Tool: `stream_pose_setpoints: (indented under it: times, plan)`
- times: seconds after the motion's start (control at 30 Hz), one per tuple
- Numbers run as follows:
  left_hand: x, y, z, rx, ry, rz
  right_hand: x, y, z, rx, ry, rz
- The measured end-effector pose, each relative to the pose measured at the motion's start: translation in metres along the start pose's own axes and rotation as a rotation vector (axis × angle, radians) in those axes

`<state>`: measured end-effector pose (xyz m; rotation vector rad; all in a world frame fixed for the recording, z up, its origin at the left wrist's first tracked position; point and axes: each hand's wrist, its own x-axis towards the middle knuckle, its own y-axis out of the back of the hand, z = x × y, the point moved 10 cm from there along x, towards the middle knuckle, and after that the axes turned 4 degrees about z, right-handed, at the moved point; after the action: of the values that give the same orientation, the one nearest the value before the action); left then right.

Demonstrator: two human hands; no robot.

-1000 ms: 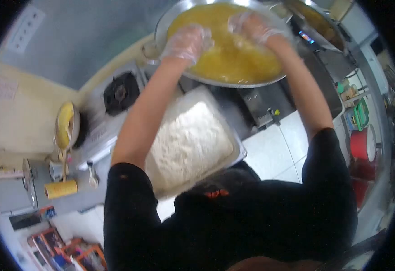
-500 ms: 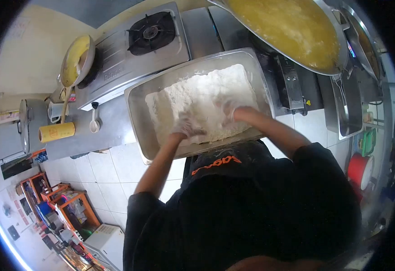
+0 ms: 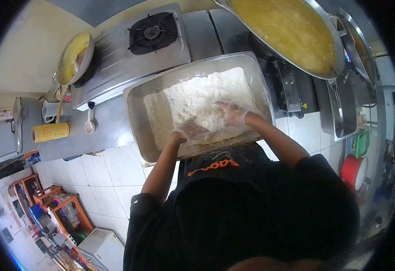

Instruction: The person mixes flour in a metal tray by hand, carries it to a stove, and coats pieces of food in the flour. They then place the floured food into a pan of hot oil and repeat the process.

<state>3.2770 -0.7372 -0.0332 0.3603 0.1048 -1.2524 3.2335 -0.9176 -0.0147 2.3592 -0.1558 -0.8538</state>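
Note:
A deep metal tray (image 3: 136, 122) in front of me holds a wide bed of white flour (image 3: 206, 88), higher at the back and right. Both hands wear thin, clear plastic gloves dusted with flour. My left hand (image 3: 190, 130) rests at the flour near the tray's front, its fingers stretched out toward the right. To the right of it, my right hand (image 3: 236, 114) touches the flour with its fingers apart, some tips partly hidden in it. Nothing distinct shows in either palm.
Behind the tray is a gas stove (image 3: 152, 32). A large pan of bubbling oil (image 3: 292, 36) stands at back right, close to the tray. A smaller pan (image 3: 88, 61), a yellow roll (image 3: 50, 132) and a white measuring spoon (image 3: 90, 122) are at left.
My right hand has turned and come to rest lower in the flour, less blurred than before. My left hand has shifted slightly, with its fingers now more stretched out. The camera view has moved slightly.

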Motion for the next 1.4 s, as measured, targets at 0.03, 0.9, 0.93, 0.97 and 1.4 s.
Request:
stream_pose_setpoints:
  times: [0.03, 0.9, 0.93, 0.97, 1.4]
  plan:
    - [0.005, 0.005, 0.032, 0.003, -0.001, -0.008, 0.013, -0.01, 0.006, 0.289, 0.075, -0.225]
    - [0.035, 0.035, 0.04, 0.909, 0.101, 0.274, 0.007, 0.011, -0.049, -0.343, 0.612, 0.13]
    - [0.037, 0.033, 0.04, 0.913, 0.099, 0.275, 0.004, 0.014, -0.057, -0.392, 0.629, 0.082]
    - [0.04, 0.032, 0.04, 0.896, 0.108, 0.294, 0.001, 0.015, -0.063, -0.442, 0.645, 0.034]
    - [-0.012, 0.068, 0.049, 0.84, 0.07, 0.322, -0.036, 0.081, -0.04, -0.16, 0.461, 0.115]
